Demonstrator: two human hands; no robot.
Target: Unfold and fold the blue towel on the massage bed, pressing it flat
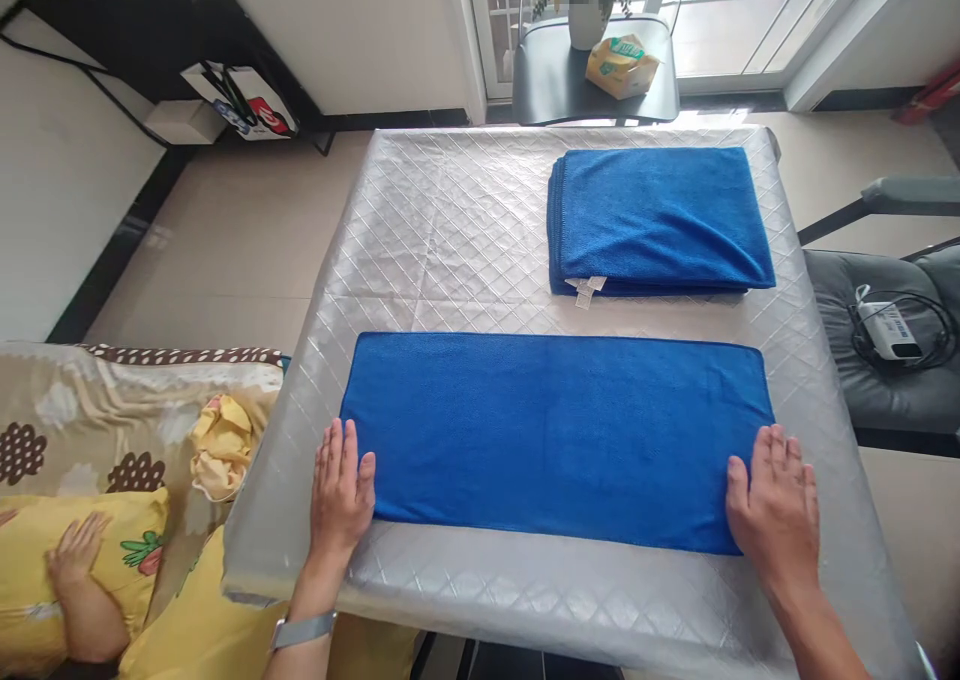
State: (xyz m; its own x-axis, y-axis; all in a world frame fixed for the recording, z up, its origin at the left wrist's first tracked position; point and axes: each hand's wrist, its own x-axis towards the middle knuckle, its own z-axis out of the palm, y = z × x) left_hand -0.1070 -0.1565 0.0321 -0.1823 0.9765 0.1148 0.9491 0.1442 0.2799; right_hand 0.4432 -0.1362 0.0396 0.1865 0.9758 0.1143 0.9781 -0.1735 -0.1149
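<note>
A blue towel (555,435) lies spread in a long flat strip across the near half of the table. At its left end rests my left hand (341,485), palm down with the fingers stretched out over the edge. My right hand (776,505) lies flat in the same way on the towel's right end, its thumb apart from the fingers. Neither hand grips the cloth. Farther back on the right sits a stack of folded blue towels (660,220), with white tags (585,290) hanging from its front left corner.
A silver quilted cover (390,220) drapes the table. Behind it, a chair (540,90) bears a potted plant (589,20) and a yellow tissue pack (622,65). On the right, a grey chair (832,400) holds a white device (889,330). Another person's hand (79,550) rests on a yellow pillow at left.
</note>
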